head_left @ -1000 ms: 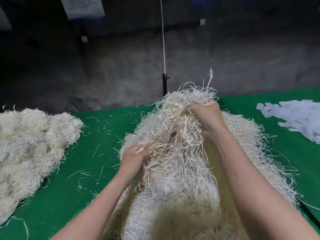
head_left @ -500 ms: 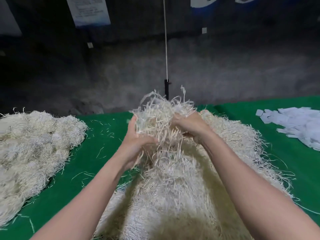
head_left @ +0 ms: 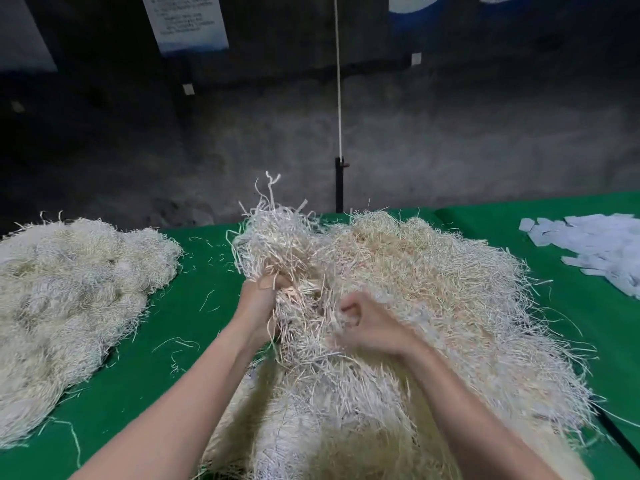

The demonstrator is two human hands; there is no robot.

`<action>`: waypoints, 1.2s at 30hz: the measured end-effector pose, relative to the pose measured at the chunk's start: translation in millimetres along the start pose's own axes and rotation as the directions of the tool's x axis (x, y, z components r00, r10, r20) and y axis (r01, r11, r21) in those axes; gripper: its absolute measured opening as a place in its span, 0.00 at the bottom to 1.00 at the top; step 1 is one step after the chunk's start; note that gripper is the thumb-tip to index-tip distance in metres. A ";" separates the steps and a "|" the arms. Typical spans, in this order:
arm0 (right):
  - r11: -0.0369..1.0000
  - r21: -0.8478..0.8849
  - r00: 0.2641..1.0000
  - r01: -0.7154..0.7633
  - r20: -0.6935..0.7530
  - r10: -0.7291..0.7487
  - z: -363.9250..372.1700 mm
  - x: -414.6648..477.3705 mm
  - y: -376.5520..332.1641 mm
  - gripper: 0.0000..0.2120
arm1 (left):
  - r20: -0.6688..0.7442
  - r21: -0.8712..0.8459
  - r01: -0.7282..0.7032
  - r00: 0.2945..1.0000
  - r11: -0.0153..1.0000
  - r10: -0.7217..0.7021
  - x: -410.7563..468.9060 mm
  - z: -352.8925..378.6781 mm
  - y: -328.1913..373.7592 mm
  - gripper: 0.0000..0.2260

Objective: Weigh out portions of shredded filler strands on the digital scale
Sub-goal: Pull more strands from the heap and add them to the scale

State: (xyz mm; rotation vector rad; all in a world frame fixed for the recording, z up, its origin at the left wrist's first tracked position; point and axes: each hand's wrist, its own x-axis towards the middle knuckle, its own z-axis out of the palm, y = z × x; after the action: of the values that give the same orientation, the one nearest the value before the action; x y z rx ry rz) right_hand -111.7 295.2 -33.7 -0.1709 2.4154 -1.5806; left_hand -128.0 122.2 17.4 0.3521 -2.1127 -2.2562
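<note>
Evidently early: shows no digital scale anywhere, so no weighing done as far as can be told. Grips a tuft (head_left: 277, 244) of shredded filler strands in the left hand (head_left: 261, 299), raised at the left edge of the main heap (head_left: 443, 289) on the green surface (head_left: 491, 223). Curls the right hand (head_left: 367, 327) against that heap, blurred; cannot tell whether holding strands. Probably remains to pull the tuft free, carry it to the scale, adjust the portion.

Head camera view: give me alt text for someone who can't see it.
A person's left hand grips a raised clump of shredded strands above a large pile on a green table cover, while the right hand, fingers curled and blurred, sits in the pile. A second pile lies to the left, white paper slips to the right.
</note>
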 end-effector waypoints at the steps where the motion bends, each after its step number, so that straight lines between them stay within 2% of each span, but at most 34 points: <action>1: 0.991 -0.135 0.994 -0.025 0.106 0.039 19.1 3.8 14.9 0.46 | 0.014 -0.033 0.011 1.000 0.999 -0.010 -3.3 2.2 2.2 0.06; 2: 0.971 -0.238 0.985 -0.033 0.158 0.072 36.3 7.9 28.1 0.52 | 0.033 -0.066 0.026 0.999 0.997 -0.024 -4.0 3.9 3.1 0.10; 3: 0.949 -0.314 0.986 -0.038 0.142 0.087 49.6 12.3 39.4 0.53 | 0.058 -0.102 0.058 0.997 0.993 -0.052 -4.6 4.6 3.8 0.14; 4: 0.927 -0.371 0.995 -0.050 0.066 0.080 57.3 17.7 50.9 0.51 | 0.078 -0.140 0.087 0.994 0.986 -0.077 -4.0 3.9 4.3 0.14; 6: 0.861 -0.496 0.990 -0.111 -0.135 0.049 56.4 23.0 71.8 0.40 | 0.102 -0.252 0.132 0.989 0.959 -0.109 -4.3 -1.0 8.9 0.09; 8: 0.801 -0.569 0.972 -0.187 -0.226 0.066 45.2 23.8 91.8 0.32 | 0.083 -0.336 0.161 0.986 0.928 -0.142 -2.1 -10.0 12.3 0.06; 10: 0.761 -0.620 0.978 -0.193 -0.185 0.097 36.6 20.6 107.7 0.32 | 0.083 -0.426 0.162 0.987 0.890 -0.140 -1.2 -19.4 13.8 0.09; 12: 0.753 -0.633 0.984 -0.179 -0.123 0.130 35.5 15.3 108.2 0.34 | 0.082 -0.452 0.150 0.989 0.879 -0.127 -1.4 -25.3 15.0 0.21; 14: 0.792 -0.594 0.988 -0.143 -0.034 0.153 28.3 9.3 87.5 0.38 | 0.056 -0.394 0.139 0.990 0.909 -0.127 0.0 -29.7 16.2 0.31; 17: 0.853 -0.521 0.997 -0.022 0.052 0.057 1.3 -2.2 32.9 0.38 | 0.014 -0.335 0.089 0.996 0.938 -0.089 -1.9 -32.5 20.1 0.35; 19: 0.884 -0.461 0.996 0.075 -0.012 -0.090 -12.3 -9.1 -5.1 0.39 | 0.030 -0.352 0.087 0.996 0.932 -0.082 -3.9 -31.0 21.1 0.31; 21: 0.936 -0.295 0.976 0.189 -0.046 -0.212 -4.6 -8.2 -28.5 0.47 | 0.070 -0.376 0.095 0.995 0.922 -0.074 -9.3 -28.4 22.3 0.27; 23: 0.978 -0.108 0.984 0.176 0.043 -0.172 26.6 2.9 -28.5 0.53 | 0.121 -0.445 0.107 0.991 0.889 -0.058 -15.7 -25.7 28.3 0.19; 24: 0.982 -0.131 0.987 0.136 0.101 -0.124 46.9 9.6 -18.2 0.53 | 0.160 -0.482 0.115 0.986 0.868 -0.041 -17.7 -24.9 33.0 0.13; 25: 0.965 -0.239 0.987 0.110 0.139 -0.078 64.6 15.7 -4.4 0.50 | 0.188 -0.512 0.112 0.982 0.852 -0.016 -18.6 -27.2 39.4 0.10; 27: 0.918 -0.395 0.997 0.036 0.077 -0.006 79.1 26.2 28.8 0.40 | 0.162 -0.528 0.066 0.987 0.847 0.024 -14.1 -38.0 54.4 0.07; 30: 0.918 -0.383 0.994 -0.103 -0.074 0.080 68.5 29.6 54.2 0.34 | 0.063 -0.298 -0.055 0.995 0.953 0.077 -1.3 -59.3 64.7 0.09; 32: 0.942 -0.323 0.988 -0.089 -0.146 0.043 60.0 31.0 53.4 0.29 | 0.103 -0.098 -0.067 0.992 0.993 0.077 6.2 -64.1 52.8 0.09; 34: 0.969 -0.238 0.978 -0.064 -0.207 0.013 55.4 31.1 40.0 0.23 | 0.196 0.161 -0.058 0.980 0.985 0.025 6.3 -61.8 31.2 0.03; 35: 0.976 -0.213 0.973 -0.048 -0.230 -0.002 52.6 30.3 32.7 0.19 | 0.267 0.262 -0.066 0.964 0.963 -0.006 4.4 -60.1 19.8 0.07; 36: 0.980 -0.196 0.969 -0.028 -0.248 -0.022 49.4 30.7 28.3 0.14 | 0.338 0.334 -0.063 0.939 0.941 -0.057 2.6 -57.7 8.8 0.19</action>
State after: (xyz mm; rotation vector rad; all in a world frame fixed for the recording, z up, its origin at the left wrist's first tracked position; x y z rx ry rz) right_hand -126.8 255.8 -82.7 -0.0026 2.7641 -1.4324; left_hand -121.1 64.4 22.7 -0.0504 -2.6822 -2.0660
